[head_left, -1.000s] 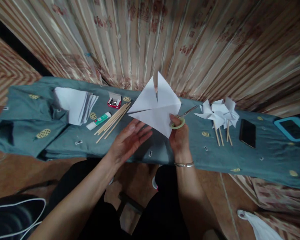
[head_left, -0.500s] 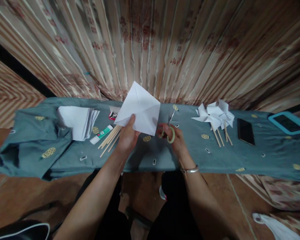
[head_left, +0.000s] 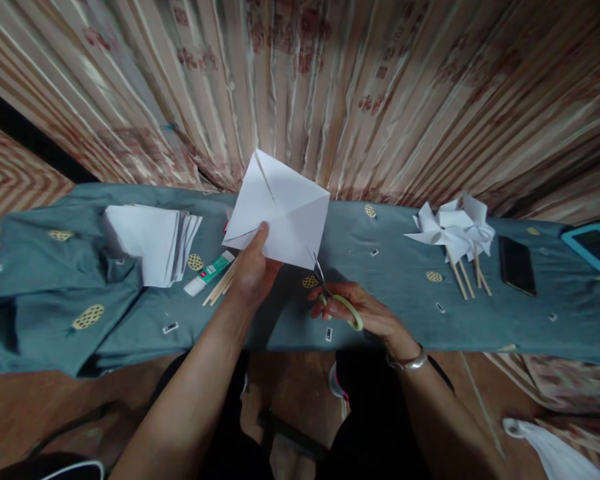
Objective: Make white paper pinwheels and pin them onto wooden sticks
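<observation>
A white square of paper (head_left: 293, 207) is gripped along its near edge by my left hand (head_left: 254, 270), thumb on top. Slits run inward from its far and left corners, and creases cross its face. My right hand (head_left: 347, 307) is closed around a pair of scissors (head_left: 353, 312) with pale green handles. The scissors' blades point away from me, their tips at the paper's near right corner. Under my left hand lie thin wooden sticks (head_left: 221, 287), partly covered. A glue stick (head_left: 209, 273) lies left of them.
A stack of white paper (head_left: 153, 243) rests on the left of the cloth-covered table (head_left: 280, 333). To the right are paper pinwheels (head_left: 453, 227) on sticks, a black phone (head_left: 517, 265) and a blue-framed tablet (head_left: 595, 247). A curtain (head_left: 290, 87) hangs behind.
The scissors have swung from pointing up beside the paper to its near right corner. The paper has turned slightly, and the slit at its far corner shows more openly. The view has shifted a little.
</observation>
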A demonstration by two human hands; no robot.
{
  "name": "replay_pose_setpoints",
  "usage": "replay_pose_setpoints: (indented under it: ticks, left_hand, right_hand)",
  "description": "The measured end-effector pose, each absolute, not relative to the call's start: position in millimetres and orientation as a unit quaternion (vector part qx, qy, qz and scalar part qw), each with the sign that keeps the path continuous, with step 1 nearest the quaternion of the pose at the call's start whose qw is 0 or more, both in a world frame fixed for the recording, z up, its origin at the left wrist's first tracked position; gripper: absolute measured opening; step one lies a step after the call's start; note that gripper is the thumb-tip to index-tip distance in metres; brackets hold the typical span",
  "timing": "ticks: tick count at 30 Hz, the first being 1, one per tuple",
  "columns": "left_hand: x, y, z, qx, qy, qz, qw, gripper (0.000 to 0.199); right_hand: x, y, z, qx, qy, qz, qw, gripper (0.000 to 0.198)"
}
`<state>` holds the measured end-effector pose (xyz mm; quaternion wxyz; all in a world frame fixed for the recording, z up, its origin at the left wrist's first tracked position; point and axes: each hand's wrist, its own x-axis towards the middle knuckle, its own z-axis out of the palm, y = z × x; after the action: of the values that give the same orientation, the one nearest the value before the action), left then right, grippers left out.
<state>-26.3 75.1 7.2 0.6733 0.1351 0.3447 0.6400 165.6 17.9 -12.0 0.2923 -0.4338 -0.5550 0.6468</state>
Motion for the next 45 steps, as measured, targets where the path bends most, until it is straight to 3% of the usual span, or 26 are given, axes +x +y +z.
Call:
replay_pose_setpoints:
  ticks: [6, 28, 38, 45]
  left_hand:
    - [-21.3, 73.5, 2.8, 0.137, 0.338, 0.624, 0.691, 0.034]
    - [-15.8, 71.2, -2.3, 0.134, 0.326, 0.622, 0.699, 0.042]
    - [-14.0, 72.6, 0.3, 0.149, 0.338, 0.629, 0.684, 0.031]
    - [-14.1, 74.0, -1.8, 0.139, 0.316, 0.632, 0.694, 0.04]
  right_hand:
    - [166.2, 21.4, -6.5, -0.43, -0.549, 0.675, 0.239, 0.042]
    - [170.3, 20.9, -8.5, -0.426, -0.54, 0.678, 0.259, 0.041]
    - [170.8, 19.1, -10.5, -0.433, -0.53, 0.681, 0.262, 0.042]
    - [171.4, 19.1, -11.5, -0.445, -0.515, 0.686, 0.258, 0.045]
